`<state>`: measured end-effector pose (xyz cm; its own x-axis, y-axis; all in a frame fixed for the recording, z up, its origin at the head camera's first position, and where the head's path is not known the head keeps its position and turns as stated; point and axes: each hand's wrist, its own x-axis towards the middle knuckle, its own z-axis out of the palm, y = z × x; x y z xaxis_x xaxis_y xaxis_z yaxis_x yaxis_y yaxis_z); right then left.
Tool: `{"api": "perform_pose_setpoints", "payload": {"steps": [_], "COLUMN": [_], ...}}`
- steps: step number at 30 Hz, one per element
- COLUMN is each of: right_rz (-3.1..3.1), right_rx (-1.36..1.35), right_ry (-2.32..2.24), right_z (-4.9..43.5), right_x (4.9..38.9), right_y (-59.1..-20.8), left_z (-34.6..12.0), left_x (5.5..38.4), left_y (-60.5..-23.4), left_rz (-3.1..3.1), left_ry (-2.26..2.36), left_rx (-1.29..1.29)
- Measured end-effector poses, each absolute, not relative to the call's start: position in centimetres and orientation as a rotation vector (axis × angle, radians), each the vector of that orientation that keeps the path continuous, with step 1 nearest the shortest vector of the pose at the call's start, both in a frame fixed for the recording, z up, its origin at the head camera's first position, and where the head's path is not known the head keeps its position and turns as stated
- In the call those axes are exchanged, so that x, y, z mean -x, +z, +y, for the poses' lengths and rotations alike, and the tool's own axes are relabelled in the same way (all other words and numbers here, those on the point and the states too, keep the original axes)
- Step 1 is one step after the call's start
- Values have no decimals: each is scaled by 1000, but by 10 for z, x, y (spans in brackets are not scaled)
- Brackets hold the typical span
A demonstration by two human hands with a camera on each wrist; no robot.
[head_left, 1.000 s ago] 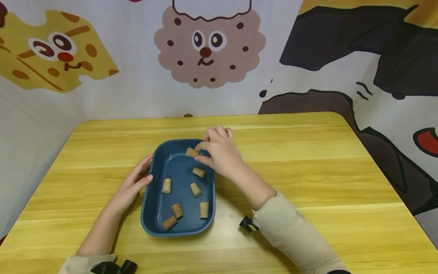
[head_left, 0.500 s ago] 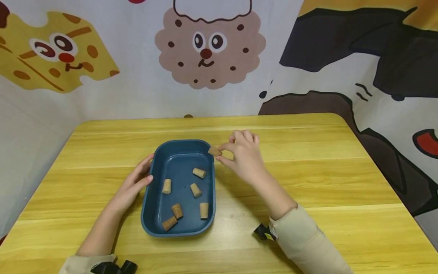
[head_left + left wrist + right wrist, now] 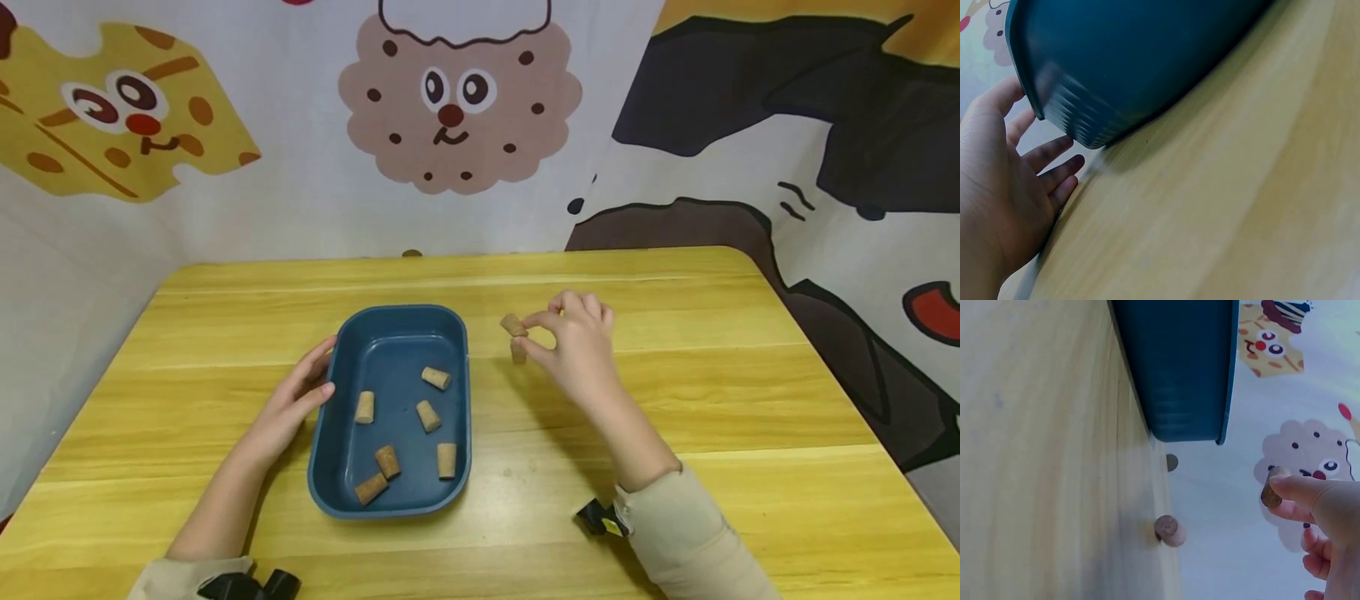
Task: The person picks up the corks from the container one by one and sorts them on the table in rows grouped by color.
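My right hand (image 3: 581, 346) pinches a cork stopper (image 3: 513, 324) between thumb and forefinger, right of the blue tray (image 3: 316, 467). The right wrist view shows the held cork (image 3: 1271, 489) tilted, apart from a second cork (image 3: 1170, 530) that stands on the table. In the head view that standing cork (image 3: 518, 352) is partly hidden by the held one and the thumb. My left hand (image 3: 291, 404) touches the tray's left side with loosely extended fingers. Seen from the left wrist, the left hand (image 3: 1019, 169) has its fingers spread by the tray's outer wall.
Several corks lie scattered inside the tray, one of them a light cork (image 3: 447, 461) near its right wall. The yellow wooden table (image 3: 712, 375) reaches back to a wall covering (image 3: 285, 208) with cartoon prints.
My right hand has lifted a cork out of the tray's far right corner and carried it right, past the rim. The standing cork has come into sight. My left hand stays put.
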<state>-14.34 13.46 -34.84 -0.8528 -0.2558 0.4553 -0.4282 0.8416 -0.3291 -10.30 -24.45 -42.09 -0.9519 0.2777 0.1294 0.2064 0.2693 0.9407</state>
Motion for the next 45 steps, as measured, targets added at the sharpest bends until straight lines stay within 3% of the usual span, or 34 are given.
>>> {"api": "perform_pose_setpoints", "payload": {"steps": [15,45], "right_rz": [-2698,-2845], "right_rx": [-232,137], "right_ry": [685,742], "right_z": [155,146], "right_x": [139,138], "right_y": [-365,-394], "left_z": [-245,-245], "left_x": [103,104], "left_y": [-422,-424], "left_rz": [2444,2444], "left_ry": [1798,1819], "left_rx": [-475,-502]}}
